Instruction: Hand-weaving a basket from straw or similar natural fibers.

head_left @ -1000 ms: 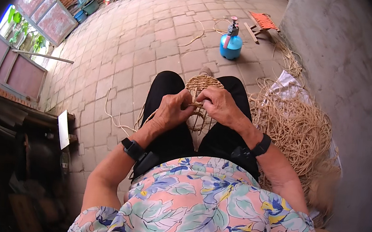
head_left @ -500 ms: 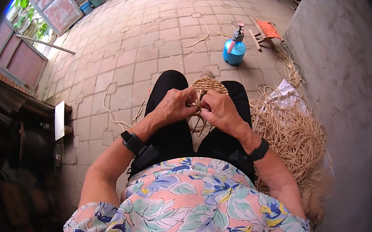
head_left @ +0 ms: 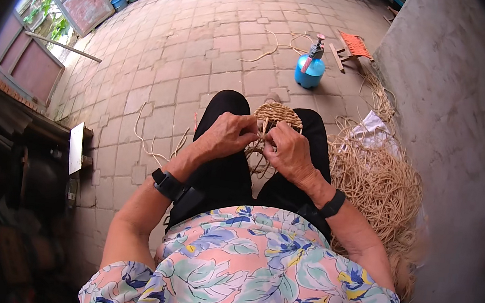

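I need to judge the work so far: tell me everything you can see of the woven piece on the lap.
The woven piece is a small, rounded, tan mat of braided straw-like fibre. It rests on the knees over black trousers, its far half showing and its near part hidden by the hands. The left hand and right hand pinch its near edge, where loose strands hang between the legs.

Woven piece [head_left: 276,116] on lap between hands; fibre heap [head_left: 379,188] right, spray bottle [head_left: 310,69] ahead.

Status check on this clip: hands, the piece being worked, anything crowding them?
Left hand and right hand both pinching strands on the woven basket piece in the lap. Loose fibre pile beside the right leg. Nothing blocking the hands.
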The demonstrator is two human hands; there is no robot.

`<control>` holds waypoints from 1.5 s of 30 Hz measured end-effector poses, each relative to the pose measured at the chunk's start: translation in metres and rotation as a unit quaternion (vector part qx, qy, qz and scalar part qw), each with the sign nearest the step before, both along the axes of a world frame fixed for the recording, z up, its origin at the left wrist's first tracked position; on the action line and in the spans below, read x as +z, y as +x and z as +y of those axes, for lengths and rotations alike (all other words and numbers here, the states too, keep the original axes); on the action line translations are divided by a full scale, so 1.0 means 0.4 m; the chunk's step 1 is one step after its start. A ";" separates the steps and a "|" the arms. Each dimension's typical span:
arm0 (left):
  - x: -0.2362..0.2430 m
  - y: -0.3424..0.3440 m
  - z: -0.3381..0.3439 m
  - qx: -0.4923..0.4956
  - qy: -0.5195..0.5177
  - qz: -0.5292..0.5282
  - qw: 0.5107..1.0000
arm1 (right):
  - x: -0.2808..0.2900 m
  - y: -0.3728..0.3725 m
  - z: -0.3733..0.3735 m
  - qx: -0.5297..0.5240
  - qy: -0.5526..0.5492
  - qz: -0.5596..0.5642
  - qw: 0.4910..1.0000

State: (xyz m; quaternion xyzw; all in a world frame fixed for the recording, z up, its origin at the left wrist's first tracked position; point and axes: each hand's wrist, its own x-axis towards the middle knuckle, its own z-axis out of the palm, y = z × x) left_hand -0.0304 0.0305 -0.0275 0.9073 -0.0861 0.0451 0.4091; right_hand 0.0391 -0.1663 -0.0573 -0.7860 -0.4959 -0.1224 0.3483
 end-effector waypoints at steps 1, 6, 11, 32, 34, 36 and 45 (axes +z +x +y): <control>-0.003 -0.003 0.000 0.006 0.016 0.001 1.000 | -0.007 0.002 0.001 -0.011 0.006 -0.028 1.000; -0.017 -0.033 -0.018 0.038 -0.011 0.045 0.998 | -0.006 -0.001 0.005 -0.015 -0.004 -0.057 0.998; -0.048 -0.033 -0.047 0.080 -0.004 0.074 0.994 | -0.014 0.003 0.004 -0.017 -0.012 -0.065 0.998; -0.122 -0.027 -0.097 0.185 0.111 -0.167 0.962 | -0.027 0.003 0.011 -0.034 -0.006 -0.085 0.996; -0.129 -0.030 -0.100 0.193 0.096 -0.160 0.963 | -0.028 0.004 0.013 -0.033 -0.013 -0.100 0.994; -0.122 -0.032 -0.106 0.199 0.079 -0.155 0.964 | -0.031 0.004 0.014 -0.036 -0.013 -0.103 0.994; -0.111 -0.039 -0.114 0.231 0.016 -0.033 0.972 | -0.028 -0.010 0.012 -0.044 -0.016 -0.128 0.991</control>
